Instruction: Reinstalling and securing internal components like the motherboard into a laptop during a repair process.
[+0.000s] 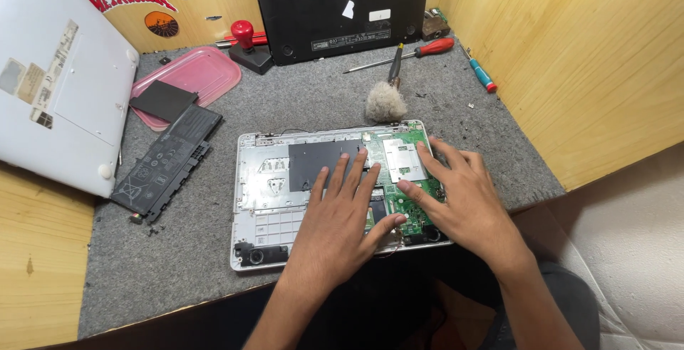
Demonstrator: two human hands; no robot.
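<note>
Grey felt tabletop (178,264) in a wooden booth, parts laid out across it.

Opened laptop base (263,200), white chassis, sits centre, directly under both hands; long axis runs left-right across the view, near edge at the tabletop's front. Black sheet (317,158) covers its upper middle, green motherboard (417,143) fills the right third, silver rectangular shield (404,159) on the board.

Left hand (340,218): flat, fingers spread, palm down on the chassis middle, fingertips on the black sheet's lower edge. Pinching nothing.
Right hand (459,197): fingers spread and slightly curled, resting on the motherboard's right side, fingertips beside the shield. Holding nothing that I can see. Right hand is the nearer 1 to the board; left is nearer the sheet.

Around it, big to small:
- White laptop cover (60,86), far left, tilted, with pale rectangular labels near its upper left.
- Black laptop (338,4), back centre, underside facing out, 2 small white stickers plus a strip of white print along the bottom.
- Black flat battery (167,161), left of the chassis, long axis diagonal, white markings at its near end.
- Pink tray (203,72), back left, dark rectangular pad lying on it.
- Stickers on the back wall: 1 red lettered, 1 orange round, 2 dark multicolour.
- Fluffy brush (385,99), just behind the chassis.
- Red-handled screwdriver (420,49), behind the brush; small blue-and-red driver (481,74) at the right wall.
- Red knob on a black base (247,44), back centre-left.
</note>
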